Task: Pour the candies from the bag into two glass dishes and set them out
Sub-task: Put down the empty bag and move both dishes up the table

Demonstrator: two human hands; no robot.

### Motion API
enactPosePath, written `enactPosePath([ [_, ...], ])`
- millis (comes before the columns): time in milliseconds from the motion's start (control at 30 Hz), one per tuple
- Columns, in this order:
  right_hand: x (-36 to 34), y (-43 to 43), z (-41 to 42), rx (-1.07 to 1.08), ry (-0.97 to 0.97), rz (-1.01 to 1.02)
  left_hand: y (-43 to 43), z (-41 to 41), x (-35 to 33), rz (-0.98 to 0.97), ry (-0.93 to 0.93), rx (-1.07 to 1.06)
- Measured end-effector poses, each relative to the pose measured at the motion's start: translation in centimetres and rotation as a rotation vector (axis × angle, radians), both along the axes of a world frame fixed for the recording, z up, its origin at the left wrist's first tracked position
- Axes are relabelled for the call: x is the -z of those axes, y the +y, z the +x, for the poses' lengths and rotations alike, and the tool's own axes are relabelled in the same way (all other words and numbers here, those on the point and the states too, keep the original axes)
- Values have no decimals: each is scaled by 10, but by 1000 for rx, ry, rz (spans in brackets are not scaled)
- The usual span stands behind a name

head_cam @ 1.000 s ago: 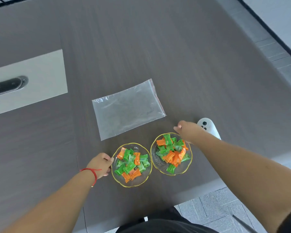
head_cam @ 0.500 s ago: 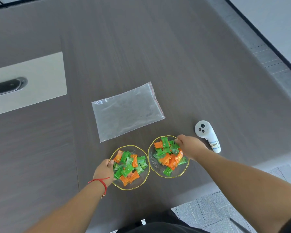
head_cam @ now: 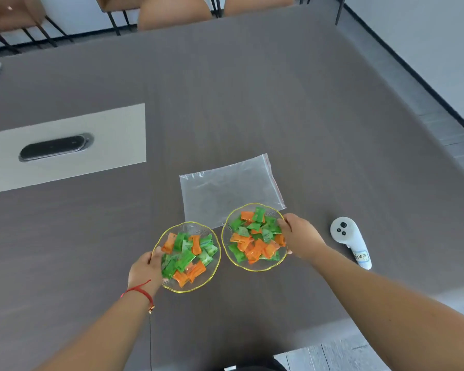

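Since the earlier frame both dishes have shifted away from the near table edge toward the bag, and I now see chairs past the far edge.

Left hand grips the near-left rim of the left gold-rimmed clear glass dish, thumb over the edge. Right hand grips the right rim of the right gold-rimmed clear glass dish, fingers curled over the rim. I can't tell whether the dishes are lifted or resting on the dark grey wood-grain table.

Both dishes hold orange and green wrapped candies. They sit side by side, rims close, not touching as far as I see. The right dish's far rim overlaps the near edge of the empty clear plastic zip bag with a red seal strip, which lies flat, roughly mid-table toward the near edge.

A white handheld controller with a handwritten label lies just right of the right hand, near the right part of the near edge. A light grey inset panel with a black oval cable port is at the left side. Red string bracelet on the left wrist. Brown chairs stand beyond the far edge.
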State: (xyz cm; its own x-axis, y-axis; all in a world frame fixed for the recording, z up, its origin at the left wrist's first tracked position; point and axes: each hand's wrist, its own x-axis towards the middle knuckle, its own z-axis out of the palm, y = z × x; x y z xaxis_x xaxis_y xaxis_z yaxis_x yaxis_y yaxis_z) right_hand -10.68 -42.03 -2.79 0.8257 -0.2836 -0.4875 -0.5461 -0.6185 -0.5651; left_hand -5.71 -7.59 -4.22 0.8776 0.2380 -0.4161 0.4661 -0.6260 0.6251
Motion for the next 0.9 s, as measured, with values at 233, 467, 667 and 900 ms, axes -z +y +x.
enactPosePath([
  [233, -54, 48, 56, 77, -91, 144, 44, 35, -52, -102, -92, -294],
  [467, -100, 102, 116, 109, -162, 187, 86, 72, -99, -286, -202, -487],
  [667, -118, 143, 172, 145, -213, 227, 118, 107, -114, -405, -236, -613],
  [900, -110, 180, 240, 210, -205, 213, 148, 173, -117, -399, -258, -690],
])
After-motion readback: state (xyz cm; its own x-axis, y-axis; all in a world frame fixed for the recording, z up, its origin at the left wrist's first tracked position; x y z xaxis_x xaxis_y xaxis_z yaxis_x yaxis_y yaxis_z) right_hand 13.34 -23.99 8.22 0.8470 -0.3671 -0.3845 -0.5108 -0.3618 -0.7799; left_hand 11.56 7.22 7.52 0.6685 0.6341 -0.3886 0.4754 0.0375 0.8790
